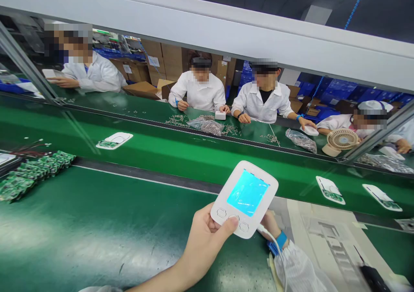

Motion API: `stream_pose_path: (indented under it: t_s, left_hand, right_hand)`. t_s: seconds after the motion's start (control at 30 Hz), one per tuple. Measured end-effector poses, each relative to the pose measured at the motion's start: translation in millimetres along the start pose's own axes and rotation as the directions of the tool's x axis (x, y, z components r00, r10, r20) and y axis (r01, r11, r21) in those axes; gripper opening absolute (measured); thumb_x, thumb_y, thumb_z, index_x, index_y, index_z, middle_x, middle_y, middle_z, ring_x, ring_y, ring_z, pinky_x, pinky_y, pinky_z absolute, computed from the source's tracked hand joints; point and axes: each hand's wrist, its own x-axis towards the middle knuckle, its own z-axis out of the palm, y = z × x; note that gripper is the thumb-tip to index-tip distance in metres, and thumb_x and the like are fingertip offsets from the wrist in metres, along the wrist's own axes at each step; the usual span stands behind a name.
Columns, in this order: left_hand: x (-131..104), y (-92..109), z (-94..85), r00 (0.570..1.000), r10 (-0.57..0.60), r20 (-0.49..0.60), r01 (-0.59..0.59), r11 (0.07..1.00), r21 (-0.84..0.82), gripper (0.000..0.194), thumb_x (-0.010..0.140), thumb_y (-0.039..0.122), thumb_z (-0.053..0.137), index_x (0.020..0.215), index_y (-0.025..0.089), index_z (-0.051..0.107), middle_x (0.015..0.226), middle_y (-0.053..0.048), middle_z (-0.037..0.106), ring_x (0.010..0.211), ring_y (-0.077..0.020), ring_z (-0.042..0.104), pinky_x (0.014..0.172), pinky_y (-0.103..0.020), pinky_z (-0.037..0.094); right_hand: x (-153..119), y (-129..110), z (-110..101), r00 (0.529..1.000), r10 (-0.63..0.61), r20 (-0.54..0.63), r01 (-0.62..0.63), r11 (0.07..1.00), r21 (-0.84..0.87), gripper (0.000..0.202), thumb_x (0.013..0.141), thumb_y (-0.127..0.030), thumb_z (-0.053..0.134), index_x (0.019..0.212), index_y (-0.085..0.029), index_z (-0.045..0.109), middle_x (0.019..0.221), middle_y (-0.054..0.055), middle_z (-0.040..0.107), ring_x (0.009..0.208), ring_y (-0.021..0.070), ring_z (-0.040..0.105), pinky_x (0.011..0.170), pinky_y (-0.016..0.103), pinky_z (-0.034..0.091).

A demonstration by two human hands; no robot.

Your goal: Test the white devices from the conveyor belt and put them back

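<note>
A white device (247,193) with a lit blue screen is held up over the green bench. My left hand (207,240) grips its lower left edge, the thumb lying on the round middle button. Behind the device's right side is my right hand (271,225), its fingers hidden by the device; a blue wrist strap (278,242) circles that wrist. A white cable (274,240) runs from beside the device's lower right edge down over the right sleeve.
Green circuit boards (35,173) lie in a row at the left. White casings with boards (114,140) rest on the green conveyor (161,149). Several people sit across it with bags of small metal parts (207,126). A black tool (371,274) is at the lower right.
</note>
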Motion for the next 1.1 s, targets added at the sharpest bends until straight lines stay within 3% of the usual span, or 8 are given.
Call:
stream_pose_path:
  t_s: [0.27,0.47,0.6,0.67,0.73,0.83,0.97,1.1]
  left_hand:
    - [33.7,-44.0,-19.1,0.991,-0.081,-0.108,0.095,0.987,0.131,0.024,0.072,0.028,0.066,0.086,0.009,0.063,0.088,-0.012,0.068,0.078,-0.0233,0.064,0.07,-0.031,0.051]
    - [52.4,-67.1,-33.7,0.985,-0.175,-0.003,0.175,0.983,0.052,0.035,0.073,0.037,0.062,0.089,0.006,0.062,0.081,-0.014,0.069,0.073,-0.024,0.065,0.07,-0.035,0.051]
    - [73.7,-67.2,-51.0,0.993,-0.02,-0.119,0.046,0.975,0.217,0.035,0.075,0.039,0.058,0.09,0.008,0.061,0.082,-0.013,0.069,0.071,-0.0236,0.065,0.062,-0.03,0.05]
    - [88.2,-64.7,-61.3,0.95,0.191,-0.246,-0.042,0.862,0.506,0.031,0.08,0.039,0.052,0.092,0.012,0.06,0.082,-0.01,0.069,0.072,-0.0224,0.065,0.06,-0.027,0.048]
    - [103.6,-63.2,-68.0,0.904,0.36,-0.23,0.003,0.534,0.846,0.03,0.087,0.036,0.041,0.097,0.015,0.058,0.078,-0.008,0.068,0.071,-0.0218,0.065,0.06,-0.027,0.045]
    - [127.9,-70.1,-64.3,0.932,0.362,-0.036,0.033,0.013,0.999,0.03,0.09,0.022,0.033,0.105,0.012,0.057,0.075,-0.012,0.067,0.07,-0.024,0.064,0.063,-0.031,0.044]
    - [161.4,-98.6,-35.9,0.961,0.252,0.11,-0.08,-0.125,0.989,0.03,0.081,0.002,0.037,0.103,0.001,0.058,0.08,-0.022,0.065,0.074,-0.0273,0.064,0.068,-0.037,0.044]
    - [180.9,-124.5,-4.4,0.963,0.139,0.229,-0.205,-0.17,0.964,0.018,0.077,0.004,0.048,0.081,0.0,0.065,0.074,-0.025,0.064,0.068,-0.0311,0.063,0.06,-0.039,0.043]
  right_hand:
    - [-3.9,-0.3,0.0,0.991,0.052,0.123,-0.061,0.996,0.066,0.034,0.073,-0.046,0.06,0.068,-0.013,0.069,0.045,0.002,0.056,0.039,0.0103,0.044,0.042,0.024,0.027]
    - [-3.5,-0.2,2.8,0.981,0.124,0.148,-0.106,0.987,-0.119,0.022,0.068,-0.034,0.07,0.067,-0.012,0.069,0.04,-0.002,0.056,0.035,0.0056,0.038,0.042,0.021,0.024]
    - [-3.6,-0.5,1.0,0.97,0.096,0.224,-0.066,0.988,-0.14,0.022,0.067,-0.032,0.072,0.056,-0.014,0.066,0.037,-0.003,0.055,0.038,0.0059,0.037,0.057,0.025,0.037]
    - [-3.9,-1.4,0.5,0.961,0.081,0.265,-0.046,0.989,-0.137,0.023,0.067,-0.031,0.072,0.052,-0.015,0.065,0.037,-0.004,0.056,0.038,0.0058,0.037,0.07,0.029,0.038]
    - [-3.8,-1.5,0.2,0.96,0.09,0.264,-0.058,0.99,-0.126,0.023,0.067,-0.032,0.072,0.055,-0.014,0.066,0.038,-0.004,0.056,0.036,0.005,0.036,0.07,0.029,0.039]
    - [-3.0,0.4,-0.1,0.966,0.118,0.23,-0.093,0.989,-0.118,0.022,0.065,-0.034,0.073,0.06,-0.013,0.067,0.037,-0.004,0.055,0.032,0.0044,0.036,0.053,0.024,0.035]
    - [-2.8,3.1,0.2,0.976,0.134,0.169,-0.121,0.989,-0.09,0.025,0.059,-0.036,0.077,0.061,-0.013,0.066,0.04,-0.003,0.056,0.031,0.0049,0.039,0.039,0.021,0.024]
    - [-2.9,3.2,0.9,0.984,0.128,0.124,-0.122,0.991,-0.053,0.027,0.055,-0.036,0.078,0.061,-0.014,0.065,0.046,-0.002,0.059,0.032,0.0049,0.041,0.039,0.021,0.025]
